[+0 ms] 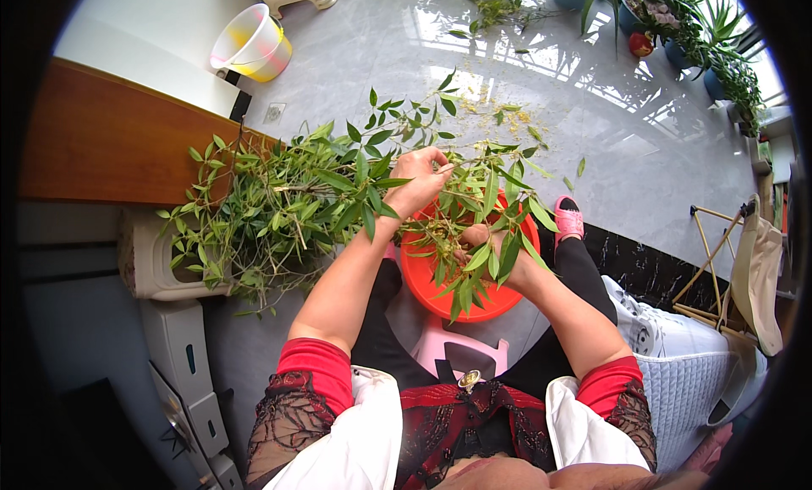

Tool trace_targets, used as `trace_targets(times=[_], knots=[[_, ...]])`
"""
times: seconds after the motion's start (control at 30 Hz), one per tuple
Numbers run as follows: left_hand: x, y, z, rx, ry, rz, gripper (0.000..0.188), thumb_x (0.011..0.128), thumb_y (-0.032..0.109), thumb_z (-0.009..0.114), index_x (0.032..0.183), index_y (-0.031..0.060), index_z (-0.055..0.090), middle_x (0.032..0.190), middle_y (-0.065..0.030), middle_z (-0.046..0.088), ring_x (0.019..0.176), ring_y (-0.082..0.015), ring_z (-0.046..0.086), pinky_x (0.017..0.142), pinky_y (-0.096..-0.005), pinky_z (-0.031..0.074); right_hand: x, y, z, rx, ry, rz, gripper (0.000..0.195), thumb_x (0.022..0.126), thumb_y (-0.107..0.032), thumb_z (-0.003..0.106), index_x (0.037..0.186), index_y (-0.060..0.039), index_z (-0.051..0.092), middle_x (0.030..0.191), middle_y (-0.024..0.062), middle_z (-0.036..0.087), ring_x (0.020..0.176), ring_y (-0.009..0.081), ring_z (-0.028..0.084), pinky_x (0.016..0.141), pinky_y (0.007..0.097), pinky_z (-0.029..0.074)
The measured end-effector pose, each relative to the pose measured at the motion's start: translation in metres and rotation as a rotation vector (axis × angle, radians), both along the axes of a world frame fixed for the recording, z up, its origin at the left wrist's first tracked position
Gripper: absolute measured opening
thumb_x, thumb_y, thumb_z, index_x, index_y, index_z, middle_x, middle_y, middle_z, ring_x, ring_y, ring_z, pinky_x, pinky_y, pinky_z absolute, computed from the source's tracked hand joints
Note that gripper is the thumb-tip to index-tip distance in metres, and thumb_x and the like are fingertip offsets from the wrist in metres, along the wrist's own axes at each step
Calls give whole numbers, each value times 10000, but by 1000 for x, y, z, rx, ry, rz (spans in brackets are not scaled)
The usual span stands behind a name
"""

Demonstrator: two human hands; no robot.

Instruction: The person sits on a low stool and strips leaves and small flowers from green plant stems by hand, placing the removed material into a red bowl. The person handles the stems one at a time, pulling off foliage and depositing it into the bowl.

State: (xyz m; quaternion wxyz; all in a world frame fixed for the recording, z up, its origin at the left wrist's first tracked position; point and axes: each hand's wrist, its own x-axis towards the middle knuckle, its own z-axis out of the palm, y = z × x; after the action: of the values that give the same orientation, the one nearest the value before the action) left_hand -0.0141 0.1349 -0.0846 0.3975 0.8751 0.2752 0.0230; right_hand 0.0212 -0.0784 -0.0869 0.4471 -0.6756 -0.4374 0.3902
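Note:
My left hand (pixel 419 173) pinches the stem of a leafy branch (pixel 491 185) between thumb and fingers, above the far rim of a red plastic basin (pixel 419 281). The branch spreads over the basin, its long green leaves drooping to the right. My right hand (pixel 485 239) is among the lower twigs, over the basin. Leaves partly cover its fingers, so its grip is not plain. Small yellowish blossoms cluster on the twigs near it, and similar bits lie in the basin. Left of my left arm rests a large heap of cut leafy branches (pixel 273 211).
Yellow bits (pixel 488 112) and loose leaves litter the tiled floor ahead. A translucent bucket (pixel 254 46) stands at the back left, beside a wooden panel (pixel 114 141). Potted plants (pixel 679 33) line the far right. A folding chair (pixel 755 274) and pink stool (pixel 460 344) are nearer.

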Motion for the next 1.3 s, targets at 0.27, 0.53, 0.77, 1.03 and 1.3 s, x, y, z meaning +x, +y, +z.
trace_targets(times=[0.27,0.53,0.77,1.03,1.3], knots=[[3,-2,-7,-8,-4,-33,238,814,280,703,903,59,699,767,-187,674,733,-320,673,687,-396,516,1,-2,-6,153,47,-35,227,903,-174,572,701,-82,524,655,14,519,603,122,507,525,307,379],[3,-5,-6,-11,-7,-30,222,814,263,702,897,57,701,759,-186,674,713,-310,673,670,-388,515,2,-4,5,179,143,-38,185,907,-161,565,747,-75,530,686,20,518,622,148,513,556,311,391],[3,-5,1,-23,19,-30,222,822,267,697,901,59,701,760,-182,676,717,-294,674,675,-390,514,4,-7,2,138,-153,18,261,847,-129,672,769,-40,440,719,107,459,682,277,506,621,412,392],[1,-4,3,-46,18,-21,238,830,283,690,913,60,694,754,-179,672,718,-298,667,686,-388,511,6,-6,4,120,-220,49,289,853,-180,676,783,-28,440,731,122,450,707,308,496,643,428,392],[1,-4,4,-45,23,-17,238,830,283,690,919,62,694,787,-183,678,757,-308,675,701,-391,515,5,-6,5,97,-132,36,286,845,-186,678,790,-23,450,741,131,462,703,316,506,637,434,395]])
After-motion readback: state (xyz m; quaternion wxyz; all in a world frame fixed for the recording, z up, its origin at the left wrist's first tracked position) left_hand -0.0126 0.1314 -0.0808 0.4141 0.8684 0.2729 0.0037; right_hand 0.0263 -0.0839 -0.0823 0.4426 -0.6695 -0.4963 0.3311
